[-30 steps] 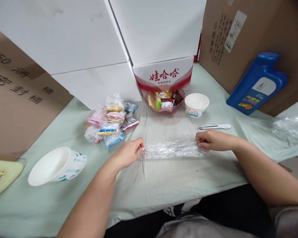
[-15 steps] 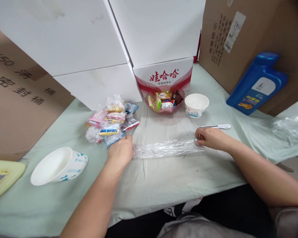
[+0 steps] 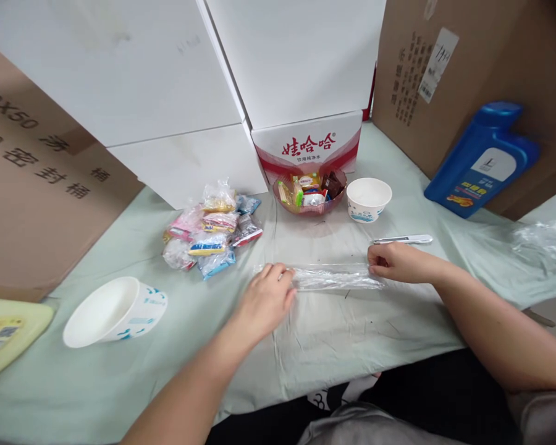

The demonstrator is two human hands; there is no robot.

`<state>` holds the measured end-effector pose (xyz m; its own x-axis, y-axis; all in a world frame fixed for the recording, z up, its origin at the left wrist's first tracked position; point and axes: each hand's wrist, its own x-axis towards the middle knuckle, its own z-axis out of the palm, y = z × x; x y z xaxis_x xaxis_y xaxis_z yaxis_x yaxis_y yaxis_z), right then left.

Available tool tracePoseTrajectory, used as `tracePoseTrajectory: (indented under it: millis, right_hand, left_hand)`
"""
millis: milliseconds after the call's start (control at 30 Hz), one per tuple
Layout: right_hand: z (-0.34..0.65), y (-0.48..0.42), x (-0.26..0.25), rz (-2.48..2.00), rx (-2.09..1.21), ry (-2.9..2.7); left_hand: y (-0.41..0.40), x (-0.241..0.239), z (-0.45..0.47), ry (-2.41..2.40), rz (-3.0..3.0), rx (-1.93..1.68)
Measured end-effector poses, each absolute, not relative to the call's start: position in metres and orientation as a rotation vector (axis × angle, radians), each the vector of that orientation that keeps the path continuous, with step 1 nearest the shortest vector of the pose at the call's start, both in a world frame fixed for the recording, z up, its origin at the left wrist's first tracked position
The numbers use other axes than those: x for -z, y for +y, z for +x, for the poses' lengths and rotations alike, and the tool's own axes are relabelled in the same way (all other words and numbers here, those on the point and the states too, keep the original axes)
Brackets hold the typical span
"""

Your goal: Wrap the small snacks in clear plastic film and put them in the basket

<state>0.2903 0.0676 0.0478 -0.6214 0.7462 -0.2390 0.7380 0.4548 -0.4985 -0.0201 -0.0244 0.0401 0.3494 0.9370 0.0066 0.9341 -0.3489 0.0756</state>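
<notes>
White boxes (image 3: 296, 62) and brown cartons (image 3: 472, 68) behind a green-cloth worktop (image 3: 324, 346), blue bottle (image 3: 484, 164) at right, paper tub (image 3: 141, 312) at left, wrapped-packet pile (image 3: 213, 225) between tub and pink bowl (image 3: 308, 209). Clear plastic strip (image 3: 333, 277) lies mid-worktop: left hand (image 3: 266, 296) palm-down on its left end, grip loose; right hand (image 3: 401, 262) grip pinching its right end, white cutter (image 3: 412, 239) just beyond.

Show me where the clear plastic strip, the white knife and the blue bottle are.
Clear plastic strip (image 3: 331, 278): head view, middle of its crinkled surface.
White knife (image 3: 411, 239): head view, its handle.
Blue bottle (image 3: 493, 165): head view, its white label.
</notes>
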Motion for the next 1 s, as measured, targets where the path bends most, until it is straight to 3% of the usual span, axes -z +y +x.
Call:
tracePoseTrajectory:
  millis: [200,333,433,633,900,1000]
  right_hand:
    - [0.296,0.053,-0.068,-0.741,-1.746,-2.451]
    - [0.297,0.046,-0.073,-0.384,-2.072,-2.373]
    - [0.287,0.046,-0.062,-0.379,-2.277,-1.995]
    - [0.258,0.056,-0.029,-0.817,-2.255,-1.408]
    - [0.249,0.054,-0.018,-0.904,-2.238,-1.342]
    - [0.247,0.053,-0.017,-0.914,-2.221,-1.385]
  left_hand:
    - [-0.048,-0.017,0.017,1.359,2.611,-0.066]
    - [-0.054,-0.01,0.022,0.914,2.644,-0.102]
    - [-0.054,-0.011,0.022,0.733,2.617,-0.087]
    - [-0.047,-0.014,0.02,0.752,2.541,-0.094]
    - [-0.044,-0.017,0.02,0.766,2.497,-0.093]
    - [-0.043,-0.016,0.02,0.849,2.473,-0.297]
